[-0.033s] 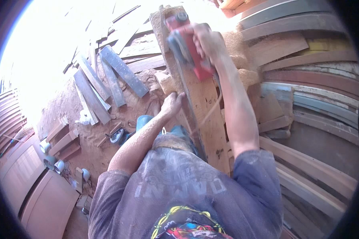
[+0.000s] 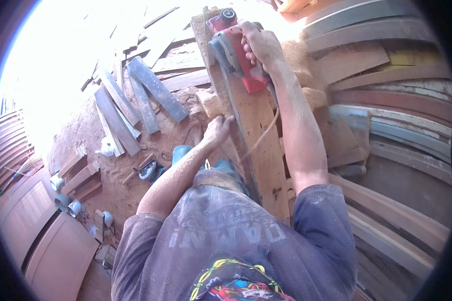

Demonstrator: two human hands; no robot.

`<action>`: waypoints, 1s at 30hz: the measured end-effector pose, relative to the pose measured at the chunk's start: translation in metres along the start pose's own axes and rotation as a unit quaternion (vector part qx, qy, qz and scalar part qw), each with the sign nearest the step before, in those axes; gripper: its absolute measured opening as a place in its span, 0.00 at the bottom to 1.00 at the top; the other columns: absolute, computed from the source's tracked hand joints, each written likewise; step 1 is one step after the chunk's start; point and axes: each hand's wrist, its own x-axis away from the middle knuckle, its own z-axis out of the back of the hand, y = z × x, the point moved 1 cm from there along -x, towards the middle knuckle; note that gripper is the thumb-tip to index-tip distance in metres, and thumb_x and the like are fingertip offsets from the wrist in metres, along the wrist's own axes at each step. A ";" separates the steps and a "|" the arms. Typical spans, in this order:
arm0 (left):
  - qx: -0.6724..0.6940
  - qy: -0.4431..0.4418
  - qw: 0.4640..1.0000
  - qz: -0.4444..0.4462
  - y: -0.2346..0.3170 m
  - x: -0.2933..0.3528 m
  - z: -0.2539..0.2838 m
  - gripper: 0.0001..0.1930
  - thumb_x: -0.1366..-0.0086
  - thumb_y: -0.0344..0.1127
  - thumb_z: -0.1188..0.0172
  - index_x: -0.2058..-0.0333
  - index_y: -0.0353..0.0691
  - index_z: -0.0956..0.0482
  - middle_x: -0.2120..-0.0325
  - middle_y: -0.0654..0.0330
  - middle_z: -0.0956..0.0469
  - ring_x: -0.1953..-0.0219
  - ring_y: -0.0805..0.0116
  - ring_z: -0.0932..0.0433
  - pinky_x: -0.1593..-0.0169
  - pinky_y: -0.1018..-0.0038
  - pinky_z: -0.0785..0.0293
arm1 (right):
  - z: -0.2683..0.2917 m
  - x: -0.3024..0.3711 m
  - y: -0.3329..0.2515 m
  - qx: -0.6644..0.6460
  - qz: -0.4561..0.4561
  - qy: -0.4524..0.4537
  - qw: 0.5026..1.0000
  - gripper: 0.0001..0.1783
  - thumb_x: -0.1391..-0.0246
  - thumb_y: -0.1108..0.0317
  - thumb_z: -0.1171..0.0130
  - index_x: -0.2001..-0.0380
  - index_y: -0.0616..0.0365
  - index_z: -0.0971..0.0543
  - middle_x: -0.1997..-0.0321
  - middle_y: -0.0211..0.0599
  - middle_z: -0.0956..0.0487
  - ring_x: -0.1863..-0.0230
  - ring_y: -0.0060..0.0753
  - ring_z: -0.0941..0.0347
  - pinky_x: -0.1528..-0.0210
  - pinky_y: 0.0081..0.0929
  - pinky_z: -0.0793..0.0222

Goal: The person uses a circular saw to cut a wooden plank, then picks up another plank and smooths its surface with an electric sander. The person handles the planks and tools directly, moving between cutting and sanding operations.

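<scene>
My right hand (image 2: 261, 49) is wrapped round the handle of a red electric hand planer (image 2: 242, 60) with a dark front knob. The planer rests near the far end of a long wooden board (image 2: 262, 150), its cord trailing back along the right forearm and over the wood. Lower down on the left, my left hand (image 2: 218, 129) is closed at the board's left edge, just under a dusty wood block (image 2: 209, 103). Its fingertips are partly hidden against that edge. Sawdust coats my left forearm.
Grey planks (image 2: 157, 89) lie on the dusty ground to the left, with short wood offcuts (image 2: 80, 173) nearer. Flat wooden panels (image 2: 61, 256) stand at lower left. Stacked boards (image 2: 412, 120) fill the right side, and a sawdust heap (image 2: 296, 55) sits beside the planer.
The planer has slid slightly farther away along the board, my right hand moving with it. My left hand stays at the same edge.
</scene>
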 end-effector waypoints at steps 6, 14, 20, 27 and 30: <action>0.045 0.013 0.999 -0.019 -0.011 -0.026 0.016 0.33 0.25 0.62 0.45 0.55 0.29 0.17 0.62 0.38 0.15 0.54 0.44 0.15 0.48 0.53 0.24 | 0.004 0.074 0.042 -0.021 0.009 -0.062 0.998 0.24 0.33 0.43 0.45 0.69 0.52 0.18 0.83 0.21 0.31 0.82 0.16 0.35 0.80 0.23 0.41; 0.031 -0.034 0.999 0.012 0.004 -0.008 0.017 0.33 0.28 0.64 0.48 0.51 0.33 0.19 0.52 0.32 0.18 0.43 0.33 0.20 0.39 0.46 0.27 | 0.028 0.257 0.147 -0.002 -0.114 0.026 0.993 0.26 0.29 0.50 0.45 0.78 0.55 0.21 0.83 0.21 0.29 0.79 0.16 0.32 0.75 0.25 0.39; 0.023 0.016 0.999 -0.019 -0.005 -0.009 0.015 0.31 0.26 0.62 0.49 0.52 0.36 0.19 0.53 0.35 0.17 0.47 0.35 0.18 0.42 0.46 0.25 | -0.011 0.120 0.066 -0.026 -0.015 0.008 1.000 0.28 0.30 0.44 0.47 0.73 0.54 0.13 0.84 0.21 0.29 0.80 0.18 0.31 0.76 0.28 0.39; 0.021 -0.028 0.999 0.004 0.003 -0.019 0.021 0.36 0.28 0.67 0.46 0.48 0.33 0.19 0.48 0.35 0.18 0.40 0.39 0.21 0.38 0.49 0.26 | -0.037 -0.017 -0.018 -0.078 0.020 0.006 0.997 0.26 0.34 0.46 0.44 0.53 0.57 0.11 0.78 0.20 0.33 0.83 0.15 0.40 0.82 0.20 0.42; 0.033 -0.018 0.999 -0.032 -0.012 -0.025 0.030 0.32 0.30 0.63 0.38 0.52 0.34 0.14 0.54 0.41 0.14 0.46 0.45 0.15 0.41 0.56 0.22 | -0.036 0.022 0.007 -0.067 0.016 -0.025 0.997 0.27 0.32 0.46 0.46 0.52 0.57 0.11 0.78 0.21 0.34 0.83 0.15 0.40 0.82 0.21 0.42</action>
